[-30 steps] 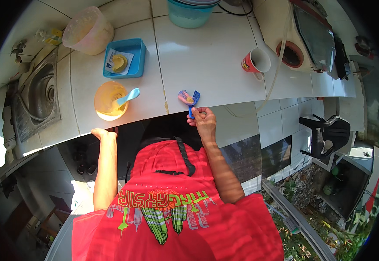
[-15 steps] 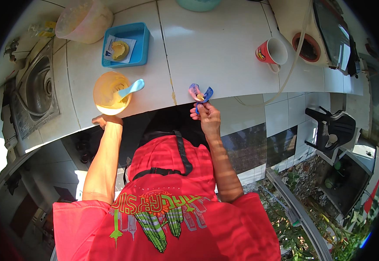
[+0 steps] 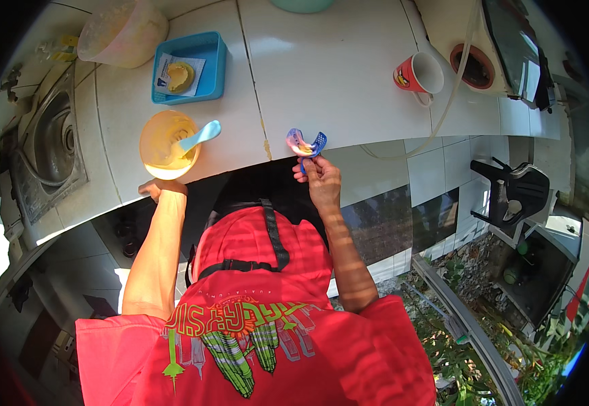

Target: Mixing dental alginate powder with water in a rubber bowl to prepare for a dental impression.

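My right hand (image 3: 319, 177) grips the handle of a blue perforated dental tray (image 3: 307, 143) with pink and yellowish material in it, held at the counter's front edge. My left hand (image 3: 162, 189) rests against that edge below an orange-yellow bowl (image 3: 151, 150); its fingers are partly hidden. In the bowl a light-blue spatula (image 3: 199, 136) leans on the rim among yellow residue. Behind the bowl, a blue plastic container (image 3: 209, 68) holds a paper sheet and a round yellowish moulded piece (image 3: 180, 76).
A steel sink (image 3: 51, 149) is at the left, beside a translucent tub (image 3: 122, 34). A red mug (image 3: 409, 78) stands right of the tray, near a beige machine (image 3: 442, 27) with a thin hose (image 3: 435, 128). A black chair (image 3: 507, 193) is beyond the counter's edge.
The whole view has shifted slightly, moving the counter items up in the picture. The blue tray is turned a little in my right hand; my left forearm slants more toward the lower left.
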Tool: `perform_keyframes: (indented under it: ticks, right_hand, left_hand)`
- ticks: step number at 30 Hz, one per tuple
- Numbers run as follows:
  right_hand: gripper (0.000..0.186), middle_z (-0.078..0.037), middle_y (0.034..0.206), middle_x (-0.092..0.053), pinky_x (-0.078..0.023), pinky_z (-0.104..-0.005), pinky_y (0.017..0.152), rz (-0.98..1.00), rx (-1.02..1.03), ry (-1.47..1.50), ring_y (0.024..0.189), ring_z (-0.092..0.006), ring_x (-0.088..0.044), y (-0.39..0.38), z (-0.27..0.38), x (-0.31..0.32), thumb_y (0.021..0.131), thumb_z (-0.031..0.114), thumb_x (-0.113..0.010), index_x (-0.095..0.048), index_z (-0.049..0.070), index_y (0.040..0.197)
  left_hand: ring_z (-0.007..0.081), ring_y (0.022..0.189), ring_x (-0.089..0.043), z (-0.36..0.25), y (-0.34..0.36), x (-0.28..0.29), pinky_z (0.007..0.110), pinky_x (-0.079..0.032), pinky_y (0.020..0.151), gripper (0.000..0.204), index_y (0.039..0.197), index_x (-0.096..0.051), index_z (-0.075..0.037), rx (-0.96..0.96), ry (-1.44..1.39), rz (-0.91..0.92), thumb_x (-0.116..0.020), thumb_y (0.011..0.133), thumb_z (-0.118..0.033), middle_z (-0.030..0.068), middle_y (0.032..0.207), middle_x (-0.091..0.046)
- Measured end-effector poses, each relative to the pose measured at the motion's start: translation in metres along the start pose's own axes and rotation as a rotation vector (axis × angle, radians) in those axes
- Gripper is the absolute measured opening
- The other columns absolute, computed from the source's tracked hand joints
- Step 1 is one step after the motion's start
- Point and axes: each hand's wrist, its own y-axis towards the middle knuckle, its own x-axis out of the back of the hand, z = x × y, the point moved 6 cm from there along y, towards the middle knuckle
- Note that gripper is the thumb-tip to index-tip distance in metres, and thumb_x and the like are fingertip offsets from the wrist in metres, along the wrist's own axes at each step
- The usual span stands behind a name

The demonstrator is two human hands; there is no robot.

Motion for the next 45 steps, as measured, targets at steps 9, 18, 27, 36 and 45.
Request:
perform_keyframes:
  ticks: [9, 18, 27, 36, 45]
  right_hand:
    - [0.018, -0.009, 0.077, -0.07, -0.053, -0.0222, 0.058, 0.0, -0.004, -0.01, 0.062, -0.0099, -0.064, -0.001, -0.003, 0.0, 0.096, 0.01, -0.055, -0.065, -0.005, 0.096]
    - [0.017, -0.009, 0.076, -0.07, -0.053, -0.0221, 0.057, 0.024, -0.006, -0.027, 0.061, -0.0095, -0.064, -0.003, -0.004, 0.003, 0.096, 0.01, -0.055, -0.066, -0.004, 0.095]
    - [0.019, -0.009, 0.076, -0.07, -0.053, -0.0223, 0.058, 0.038, -0.025, -0.055, 0.061, -0.0094, -0.064, -0.002, 0.0, 0.005, 0.095, 0.011, -0.056, -0.066, -0.005, 0.095]
    - [0.018, -0.009, 0.077, -0.07, -0.053, -0.0224, 0.058, 0.039, -0.047, -0.061, 0.062, -0.0095, -0.064, -0.003, 0.001, 0.007, 0.095, 0.01, -0.057, -0.066, -0.005, 0.096]
    - [0.018, -0.009, 0.078, -0.071, -0.053, -0.0218, 0.059, 0.058, -0.068, -0.077, 0.062, -0.0089, -0.063, -0.005, 0.011, 0.008, 0.095, 0.011, -0.057, -0.066, -0.004, 0.097]
  left_hand:
    - [0.0527, 0.129, -0.037, 0.069, 0.004, -0.008, 0.069, -0.031, 0.1, 0.056, 0.136, -0.049, -0.001, -0.613, -1.125, -0.56, -0.052, 0.093, -0.036, 0.0277, 0.143, -0.04]
    - [0.0507, 0.128, -0.041, 0.072, -0.031, -0.027, 0.069, -0.032, 0.1, 0.053, 0.133, -0.054, -0.004, -0.712, -0.613, -0.393, -0.054, 0.092, -0.036, 0.025, 0.14, -0.046]
    - [0.0491, 0.129, -0.04, 0.075, -0.027, -0.028, 0.069, -0.03, 0.101, 0.055, 0.136, -0.052, -0.007, -0.658, -0.696, -0.317, -0.059, 0.089, -0.036, 0.0212, 0.141, -0.047]
    - [0.049, 0.129, -0.041, 0.083, -0.044, -0.022, 0.069, -0.031, 0.1, 0.056, 0.136, -0.052, -0.007, -0.761, -0.543, -0.324, -0.058, 0.09, -0.039, 0.0192, 0.141, -0.047]
    - [0.0493, 0.128, -0.041, 0.063, -0.027, -0.029, 0.07, -0.031, 0.099, 0.053, 0.135, -0.053, -0.007, -0.782, -0.526, -0.346, -0.055, 0.092, -0.037, 0.0206, 0.141, -0.047]
